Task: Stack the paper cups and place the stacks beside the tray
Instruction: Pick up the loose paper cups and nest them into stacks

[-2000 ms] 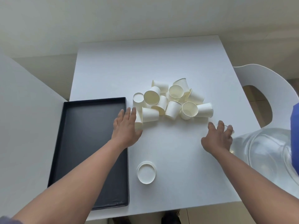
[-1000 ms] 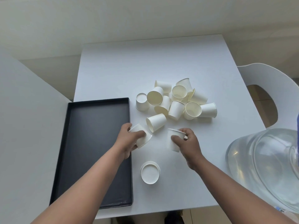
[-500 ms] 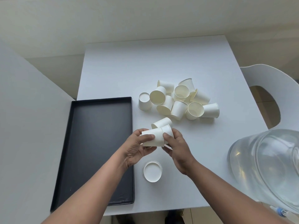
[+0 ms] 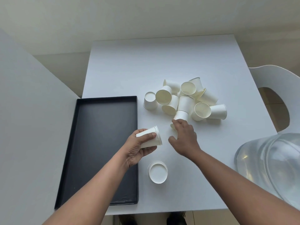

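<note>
Bare table point(image 4: 162, 59) lies open beyond the cup pile point(image 4: 186, 99); water jug point(image 4: 269, 163) crowds the right.

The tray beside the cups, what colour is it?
The tray is black, inside and rim alike, seen clearly in the head view.

white table point(image 4: 129, 65) – square top carrying everything | clear domed plastic container point(image 4: 272, 166) – off the tabletop's right edge, near its front right corner | white chair point(image 4: 276, 88) – backrest beyond the right edge | grey panel point(image 4: 32, 127) – along the left edge
</note>
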